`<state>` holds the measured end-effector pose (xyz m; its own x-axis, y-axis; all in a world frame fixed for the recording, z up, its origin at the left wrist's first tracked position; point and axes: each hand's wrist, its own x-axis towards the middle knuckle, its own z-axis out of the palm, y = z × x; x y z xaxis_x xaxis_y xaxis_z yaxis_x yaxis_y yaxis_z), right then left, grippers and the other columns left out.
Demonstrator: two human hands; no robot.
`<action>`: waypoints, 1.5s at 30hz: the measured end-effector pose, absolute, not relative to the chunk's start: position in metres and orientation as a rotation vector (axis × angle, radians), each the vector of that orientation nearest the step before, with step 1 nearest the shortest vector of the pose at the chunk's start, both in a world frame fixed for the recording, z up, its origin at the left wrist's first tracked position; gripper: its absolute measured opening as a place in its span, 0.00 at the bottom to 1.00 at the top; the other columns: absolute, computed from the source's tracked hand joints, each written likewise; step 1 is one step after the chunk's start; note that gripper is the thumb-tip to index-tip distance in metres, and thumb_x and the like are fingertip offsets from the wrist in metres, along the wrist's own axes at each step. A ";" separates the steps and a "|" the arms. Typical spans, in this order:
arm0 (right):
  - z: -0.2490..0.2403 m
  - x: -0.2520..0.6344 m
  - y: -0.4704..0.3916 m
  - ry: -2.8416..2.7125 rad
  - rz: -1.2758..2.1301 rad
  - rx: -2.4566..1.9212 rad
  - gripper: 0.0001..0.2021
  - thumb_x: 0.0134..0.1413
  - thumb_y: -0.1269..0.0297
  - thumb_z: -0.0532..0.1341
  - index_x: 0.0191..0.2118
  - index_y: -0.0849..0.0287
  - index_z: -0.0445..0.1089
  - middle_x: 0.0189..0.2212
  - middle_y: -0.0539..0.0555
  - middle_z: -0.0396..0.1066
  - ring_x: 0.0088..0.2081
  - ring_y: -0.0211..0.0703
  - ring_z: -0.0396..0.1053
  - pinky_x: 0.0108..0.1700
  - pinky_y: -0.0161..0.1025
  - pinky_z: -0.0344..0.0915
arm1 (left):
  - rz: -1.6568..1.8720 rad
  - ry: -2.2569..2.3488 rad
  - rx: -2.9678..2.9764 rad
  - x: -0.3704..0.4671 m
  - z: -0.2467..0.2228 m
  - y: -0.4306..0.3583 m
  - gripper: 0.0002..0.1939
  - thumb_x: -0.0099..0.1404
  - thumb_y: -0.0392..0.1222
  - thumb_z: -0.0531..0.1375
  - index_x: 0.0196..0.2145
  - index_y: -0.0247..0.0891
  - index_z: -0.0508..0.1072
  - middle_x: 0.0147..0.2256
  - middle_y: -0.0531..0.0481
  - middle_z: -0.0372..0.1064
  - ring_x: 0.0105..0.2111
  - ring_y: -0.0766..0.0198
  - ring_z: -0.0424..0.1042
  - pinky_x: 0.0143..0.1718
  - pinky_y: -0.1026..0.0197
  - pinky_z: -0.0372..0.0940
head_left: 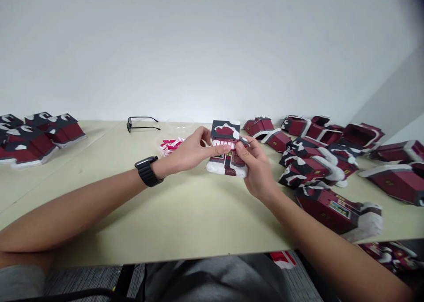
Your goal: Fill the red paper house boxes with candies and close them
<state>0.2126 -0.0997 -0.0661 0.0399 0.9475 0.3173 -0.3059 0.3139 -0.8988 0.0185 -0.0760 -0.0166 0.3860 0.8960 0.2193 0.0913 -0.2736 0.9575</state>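
Note:
A small dark red toy house [228,160] with a dark snow-patched roof and a white snowy base is held upright above the table, its front towards me. My left hand [195,149] grips its left side, the thumb lying across the front over a red-and-white piece [222,144] under the roof edge. On the right side my right hand [256,163] is closed round the house, its thumb pressing at the right end of that piece. Left of the house, partly behind my left wrist, several red-and-white striped pieces [168,146] lie in a clear dish.
Several finished-looking red houses [28,141] stand at the far left of the table [185,222]. Many more houses [331,209] lie on their sides or backs at the right. Black glasses [130,124] rest near the wall. Below the table edge at right are more red items [391,254].

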 end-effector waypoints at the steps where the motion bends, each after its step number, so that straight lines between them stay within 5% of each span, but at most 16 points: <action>1: -0.066 0.213 -0.100 -1.129 1.139 -0.747 0.30 0.47 0.43 0.78 0.51 0.48 0.69 0.43 0.50 0.79 0.38 0.46 0.78 0.39 0.42 0.76 | 1.010 0.808 1.660 0.019 -0.017 -0.076 0.27 0.58 0.52 0.76 0.51 0.40 0.76 0.52 0.43 0.77 0.47 0.57 0.76 0.45 0.58 0.68; 4: -0.066 0.214 -0.101 -1.235 1.167 -0.745 0.31 0.49 0.43 0.77 0.55 0.47 0.70 0.47 0.52 0.80 0.42 0.49 0.80 0.42 0.45 0.78 | 0.943 0.665 1.689 0.020 -0.018 -0.076 0.27 0.62 0.51 0.74 0.54 0.39 0.74 0.57 0.39 0.75 0.53 0.51 0.75 0.52 0.52 0.69; 19: -0.068 0.213 -0.105 -1.462 1.045 -0.782 0.27 0.52 0.45 0.77 0.51 0.51 0.70 0.47 0.53 0.78 0.47 0.48 0.76 0.49 0.46 0.76 | 0.892 0.784 2.196 -0.009 0.005 -0.075 0.35 0.53 0.51 0.77 0.56 0.42 0.74 0.55 0.42 0.74 0.50 0.53 0.74 0.48 0.57 0.67; 24: -0.074 0.215 -0.108 -1.665 1.009 -0.748 0.23 0.64 0.40 0.67 0.57 0.47 0.70 0.60 0.55 0.71 0.64 0.53 0.66 0.61 0.54 0.71 | 0.726 0.916 2.549 -0.056 0.006 -0.098 0.30 0.56 0.55 0.75 0.53 0.43 0.78 0.49 0.43 0.78 0.47 0.51 0.75 0.47 0.58 0.65; 32: -0.078 0.218 -0.104 -1.558 1.030 -0.793 0.19 0.71 0.40 0.59 0.54 0.44 0.77 0.61 0.55 0.70 0.65 0.58 0.64 0.60 0.60 0.74 | 0.431 1.332 2.425 -0.172 0.002 -0.141 0.30 0.61 0.56 0.71 0.58 0.44 0.74 0.54 0.43 0.76 0.50 0.53 0.75 0.49 0.59 0.66; 37: -0.080 0.219 -0.105 -1.568 1.039 -0.800 0.19 0.71 0.41 0.58 0.52 0.45 0.78 0.61 0.56 0.71 0.64 0.60 0.65 0.61 0.62 0.73 | 0.399 1.957 2.447 -0.241 0.005 -0.142 0.32 0.72 0.53 0.55 0.69 0.39 0.65 0.69 0.36 0.62 0.67 0.43 0.61 0.69 0.46 0.54; 40: -0.081 0.218 -0.105 -1.581 1.031 -0.808 0.19 0.72 0.41 0.58 0.53 0.45 0.78 0.61 0.56 0.71 0.64 0.60 0.65 0.61 0.62 0.73 | 0.617 2.247 2.419 -0.251 -0.001 -0.137 0.33 0.77 0.52 0.43 0.73 0.32 0.58 0.72 0.33 0.56 0.71 0.44 0.55 0.71 0.43 0.49; 45: -0.080 0.218 -0.105 -1.589 1.006 -0.816 0.19 0.71 0.41 0.58 0.52 0.45 0.78 0.61 0.56 0.71 0.64 0.60 0.66 0.60 0.62 0.75 | 0.334 2.295 2.434 -0.246 -0.018 -0.121 0.38 0.72 0.62 0.52 0.70 0.35 0.64 0.70 0.35 0.60 0.70 0.37 0.51 0.69 0.39 0.52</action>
